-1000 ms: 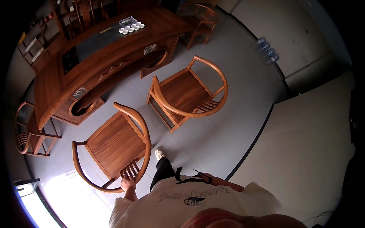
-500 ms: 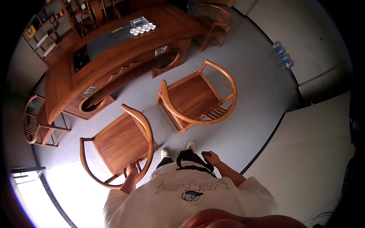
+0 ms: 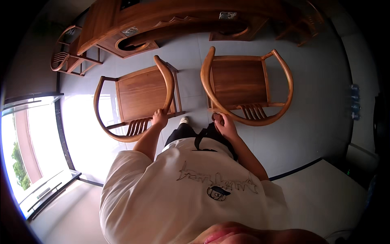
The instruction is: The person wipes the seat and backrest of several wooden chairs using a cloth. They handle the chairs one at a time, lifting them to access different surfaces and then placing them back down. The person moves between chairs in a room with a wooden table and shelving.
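Observation:
My left hand (image 3: pixel 159 118) is closed over the curved top rail of the left wooden armchair (image 3: pixel 142 92), near where the rail meets the back slats. My right hand (image 3: pixel 226 127) is closed around a small dark brown object (image 3: pixel 218 118), whose kind I cannot make out. That hand is close to the curved back of the right wooden armchair (image 3: pixel 239 81); whether it touches the rail I cannot tell. Both chairs stand upright side by side, seats toward the desk.
A long carved wooden desk (image 3: pixel 162 20) stretches across the far side. Another armchair (image 3: pixel 77 57) stands at its left end, and a dim one (image 3: pixel 300 24) at its right. Blue-tinted water bottles (image 3: pixel 355 101) line the right wall. Bright glass doors (image 3: pixel 32 142) are at the left.
My view has turned and dropped toward the chairs, so the desktop with its white cups is out of sight. My left hand is now farther right along the left chair's rail.

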The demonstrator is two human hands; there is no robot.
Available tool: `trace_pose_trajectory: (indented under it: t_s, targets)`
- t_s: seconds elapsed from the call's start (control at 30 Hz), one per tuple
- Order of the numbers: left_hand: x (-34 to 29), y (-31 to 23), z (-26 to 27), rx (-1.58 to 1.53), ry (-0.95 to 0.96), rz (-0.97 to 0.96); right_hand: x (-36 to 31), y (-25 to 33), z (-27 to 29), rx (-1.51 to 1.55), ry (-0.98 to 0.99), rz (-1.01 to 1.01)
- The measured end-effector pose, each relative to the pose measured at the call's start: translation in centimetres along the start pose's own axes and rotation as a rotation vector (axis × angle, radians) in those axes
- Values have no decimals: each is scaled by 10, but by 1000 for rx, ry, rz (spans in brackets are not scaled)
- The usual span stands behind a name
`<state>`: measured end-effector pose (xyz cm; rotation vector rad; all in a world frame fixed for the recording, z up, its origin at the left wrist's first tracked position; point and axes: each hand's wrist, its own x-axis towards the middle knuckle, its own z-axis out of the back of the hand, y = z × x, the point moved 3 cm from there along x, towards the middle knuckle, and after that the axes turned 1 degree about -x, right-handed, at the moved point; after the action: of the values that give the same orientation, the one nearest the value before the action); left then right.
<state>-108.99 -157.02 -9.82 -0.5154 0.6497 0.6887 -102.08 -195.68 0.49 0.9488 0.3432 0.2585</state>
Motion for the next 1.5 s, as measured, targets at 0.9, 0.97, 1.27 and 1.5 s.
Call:
trace_pose_trajectory:
  t_s: [0.9,0.97,1.27,1.5]
  targets:
    - [115,-104,19,-402,-254,14,189,-48,-77,-635,77,4]
    - [105,-107,35,-460,-245,41,206,-45,-91,-573,21,-36]
    - [108,-109,35,-346,-181,107,313,-62,-104,-558,-224,-136]
    - [112,-118,27,-331,-217,95,443,-106,-61,-469,-338,-288]
